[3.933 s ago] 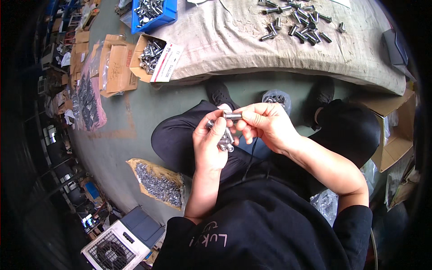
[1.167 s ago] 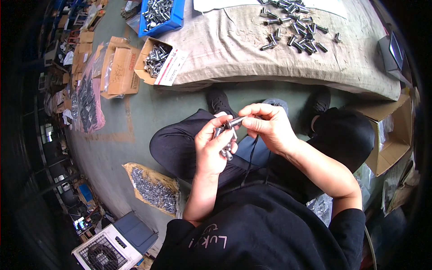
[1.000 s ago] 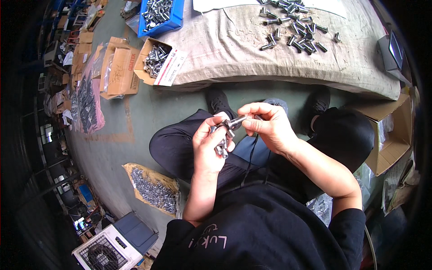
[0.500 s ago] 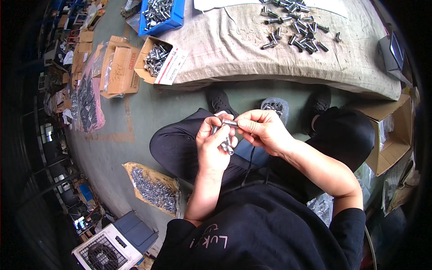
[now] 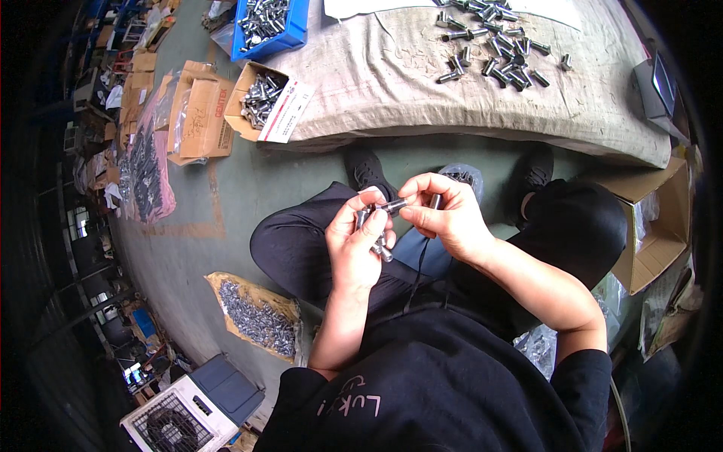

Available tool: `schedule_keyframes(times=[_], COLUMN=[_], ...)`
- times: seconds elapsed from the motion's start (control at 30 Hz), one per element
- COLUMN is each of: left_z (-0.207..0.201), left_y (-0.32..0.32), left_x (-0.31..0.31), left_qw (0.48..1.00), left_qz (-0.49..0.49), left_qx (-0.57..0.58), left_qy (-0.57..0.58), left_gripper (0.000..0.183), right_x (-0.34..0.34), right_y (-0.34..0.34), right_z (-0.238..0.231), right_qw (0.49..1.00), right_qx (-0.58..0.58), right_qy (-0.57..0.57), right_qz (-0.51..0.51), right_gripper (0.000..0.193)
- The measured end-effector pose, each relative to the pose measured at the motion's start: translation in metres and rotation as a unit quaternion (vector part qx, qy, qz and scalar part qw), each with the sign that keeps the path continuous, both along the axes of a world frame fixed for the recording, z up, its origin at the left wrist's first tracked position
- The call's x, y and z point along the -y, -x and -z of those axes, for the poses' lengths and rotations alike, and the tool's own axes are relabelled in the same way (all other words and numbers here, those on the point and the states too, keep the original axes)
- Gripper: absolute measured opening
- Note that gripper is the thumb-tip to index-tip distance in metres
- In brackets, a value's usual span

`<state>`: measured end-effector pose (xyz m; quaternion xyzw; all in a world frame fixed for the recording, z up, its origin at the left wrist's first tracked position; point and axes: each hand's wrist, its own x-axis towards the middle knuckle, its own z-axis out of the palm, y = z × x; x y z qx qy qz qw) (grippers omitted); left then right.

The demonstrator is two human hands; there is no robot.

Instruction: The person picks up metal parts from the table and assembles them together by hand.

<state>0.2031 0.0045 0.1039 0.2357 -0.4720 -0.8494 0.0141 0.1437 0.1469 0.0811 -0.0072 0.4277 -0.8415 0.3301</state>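
Several shiny metal bolts [image 5: 384, 251] are gathered in my left hand [image 5: 355, 245], its fingers curled round them over my lap. One bolt [image 5: 392, 206] sticks out to the right between the left thumb and fingers. The thumb and fingertips of my right hand [image 5: 452, 218] meet at the tip of that bolt. A second short metal cylinder, apparently another bolt [image 5: 435, 201], is tucked in the right fingers; its other end is hidden. Just beyond the right hand, a clear plastic bag of metal parts [image 5: 463, 175] stands on the floor.
A cloth-covered table [image 5: 361, 83] ahead bears loose bolts [image 5: 516, 64]. At its left are a blue bin [image 5: 300, 32] and an open carton [image 5: 235, 113] of bolts. Small metal parts [image 5: 260, 320] lie on cardboard at left, near a fan unit [image 5: 169, 426]. An open box [image 5: 663, 241] stands right.
The right fingers have shifted slightly and now show a metal cylinder tucked in them. The bolt between the hands is tilted more, its tip pointing up to the right.
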Motion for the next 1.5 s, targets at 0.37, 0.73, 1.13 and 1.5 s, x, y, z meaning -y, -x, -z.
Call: schedule_keyframes(times=[0.37, 0.73, 1.13, 1.5], left_z=[-0.003, 0.011, 0.018, 0.005], left_y=[0.001, 0.010, 0.016, -0.010], left_x=[-0.003, 0.003, 0.006, 0.006], left_qw=[0.997, 0.982, 0.964, 0.997], left_qz=[0.012, -0.090, -0.139, 0.049], left_qx=[-0.015, 0.041, 0.066, 0.052], left_qy=[0.080, -0.162, -0.218, -0.024], left_gripper=[0.029, 0.016, 0.014, 0.025], right_x=[0.002, 0.002, 0.005, -0.002], right_y=[-0.001, -0.006, -0.013, -0.006], right_z=[0.003, 0.001, 0.004, -0.003], right_qw=[0.992, 0.995, 0.997, 0.998], right_qx=[0.098, 0.020, -0.073, -0.030], right_qy=[0.078, -0.011, -0.034, -0.055], right_qz=[-0.016, -0.092, -0.021, -0.021], right_gripper=[0.021, 0.016, 0.012, 0.020])
